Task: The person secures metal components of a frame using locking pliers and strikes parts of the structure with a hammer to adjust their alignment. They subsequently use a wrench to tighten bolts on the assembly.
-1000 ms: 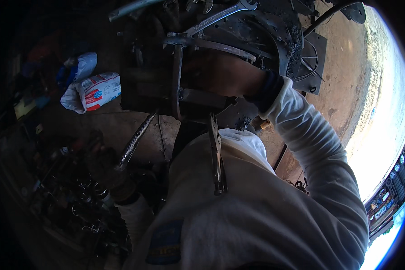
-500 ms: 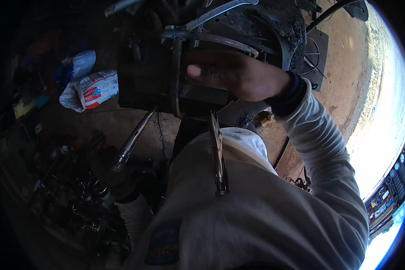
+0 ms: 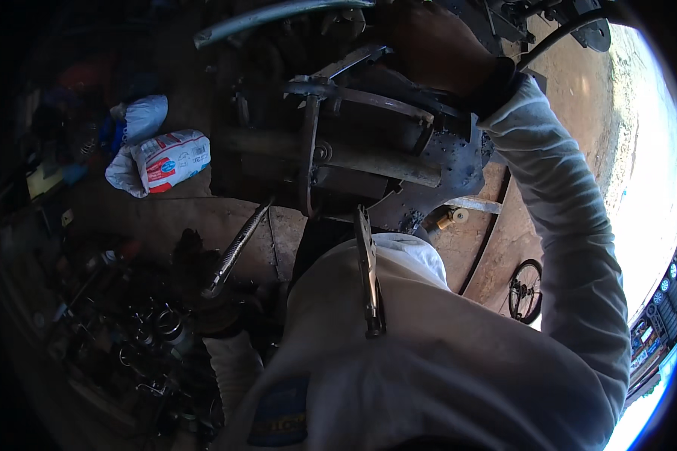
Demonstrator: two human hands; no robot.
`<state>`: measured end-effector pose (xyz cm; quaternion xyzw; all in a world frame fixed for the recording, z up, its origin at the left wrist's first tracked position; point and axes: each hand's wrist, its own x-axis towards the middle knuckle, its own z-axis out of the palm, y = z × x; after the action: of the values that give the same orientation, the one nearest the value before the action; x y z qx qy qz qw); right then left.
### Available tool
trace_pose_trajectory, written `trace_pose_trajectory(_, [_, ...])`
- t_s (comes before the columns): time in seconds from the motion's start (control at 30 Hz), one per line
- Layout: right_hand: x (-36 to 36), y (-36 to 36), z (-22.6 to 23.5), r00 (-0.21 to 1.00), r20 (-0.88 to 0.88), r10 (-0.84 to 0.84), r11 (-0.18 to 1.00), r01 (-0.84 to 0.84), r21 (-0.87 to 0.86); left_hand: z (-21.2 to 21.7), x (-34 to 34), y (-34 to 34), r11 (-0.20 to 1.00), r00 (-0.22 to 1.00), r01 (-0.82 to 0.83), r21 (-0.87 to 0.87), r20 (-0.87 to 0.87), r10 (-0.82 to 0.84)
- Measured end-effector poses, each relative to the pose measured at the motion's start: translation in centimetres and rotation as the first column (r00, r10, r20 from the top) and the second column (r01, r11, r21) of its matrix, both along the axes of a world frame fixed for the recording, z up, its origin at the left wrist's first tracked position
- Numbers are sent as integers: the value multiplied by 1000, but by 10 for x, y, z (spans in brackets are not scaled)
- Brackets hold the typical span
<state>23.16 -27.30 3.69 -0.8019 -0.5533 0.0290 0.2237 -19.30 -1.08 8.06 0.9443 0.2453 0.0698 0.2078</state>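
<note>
My right hand (image 3: pixel 436 49) is at the far side, above the dark metal parts. Its fingers are in shade, so I cannot tell how far open they are or if they have hold of a thing. My left hand (image 3: pixel 199 282) is at the near left, deep in the dark. I cannot tell how its fingers are set or what they hold, if they hold a thing.

The wrench (image 3: pixel 353 62) is just to the left of my right hand. It is shiny gray and lies on a slant. I cannot tell if the hand touches it. A pale pipe (image 3: pixel 278 20) is on the far left of it.

Nearer, a bent bar (image 3: pixel 309 150) crosses a dull gray tube (image 3: pixel 384 162). A silver handle (image 3: pixel 237 249) and the pliers (image 3: pixel 368 274) stick out at the near edge of the block (image 3: pixel 347 197). There is little room from that edge to my shirt (image 3: pixel 444 346). On the right, the plate (image 3: pixel 455 169) has black crumbs on it. Past its right edge I see a wide strip of floor (image 3: pixel 523 218), with a brass bit (image 3: pixel 453 218) and a wheel (image 3: pixel 525 290).

On the left is a white and red bag (image 3: pixel 177 161). I cannot see what is in it.
</note>
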Motion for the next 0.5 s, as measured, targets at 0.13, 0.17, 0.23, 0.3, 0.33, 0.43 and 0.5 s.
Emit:
trace_pose_trajectory(0.13, [0,-6,-15,991,133,16,995,-3,-101,-15,-24,0,992,993,-104,-70,-57,100])
trace_pose_trajectory(0.17, [1,-15,-10,993,116,17,995,-5,-101,-16,-30,-2,991,991,-117,-71,-72,112])
trace_pose_trajectory(0.23, [3,-31,-5,995,102,23,994,-12,-108,-17,-39,-7,987,986,-137,-79,-103,129])
trace_pose_trajectory(0.3, [6,-38,-3,999,39,33,988,-26,-152,-18,-50,-12,982,980,-167,-89,-125,155])
trace_pose_trajectory(0.33, [7,-36,-2,998,43,36,987,-29,-158,-20,-52,-13,980,978,-174,-96,-131,161])
trace_pose_trajectory(0.43, [16,-15,4,989,-144,20,987,-42,-154,-24,-53,-13,977,977,-179,-114,-139,162])
trace_pose_trajectory(0.5, [30,22,14,982,-165,-87,996,80,-49,-28,-55,-14,977,976,-181,-115,-142,165])
